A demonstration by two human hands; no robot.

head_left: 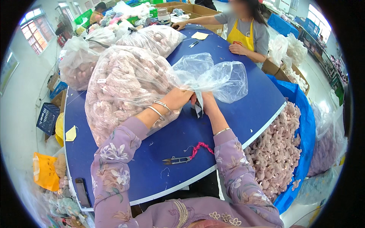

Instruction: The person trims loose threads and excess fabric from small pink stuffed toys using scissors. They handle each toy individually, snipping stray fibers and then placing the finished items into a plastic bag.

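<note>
A large see-through plastic bag (125, 85), stuffed with pale pink plush pieces, lies on the blue table (159, 186). Its gathered neck is between my two hands, and the loose top of the bag fans out beyond them to the right. My left hand (181, 98) is closed on the neck, its fingers partly hidden by plastic. Close beside it, my right hand (206, 102) is also closed at the neck. A dark strip (197, 109) hangs below my fingers; which hand grips it I cannot tell. Thread snips (177, 160) with a twisted pink cord lie nearer me.
More filled bags (156, 38) stand at the far left. On the right, a blue sheet-lined container (308, 140) holds many pink plush pieces. Across the table stands a person in a yellow apron (241, 32). A dark phone-like object (81, 192) rests at the near left edge.
</note>
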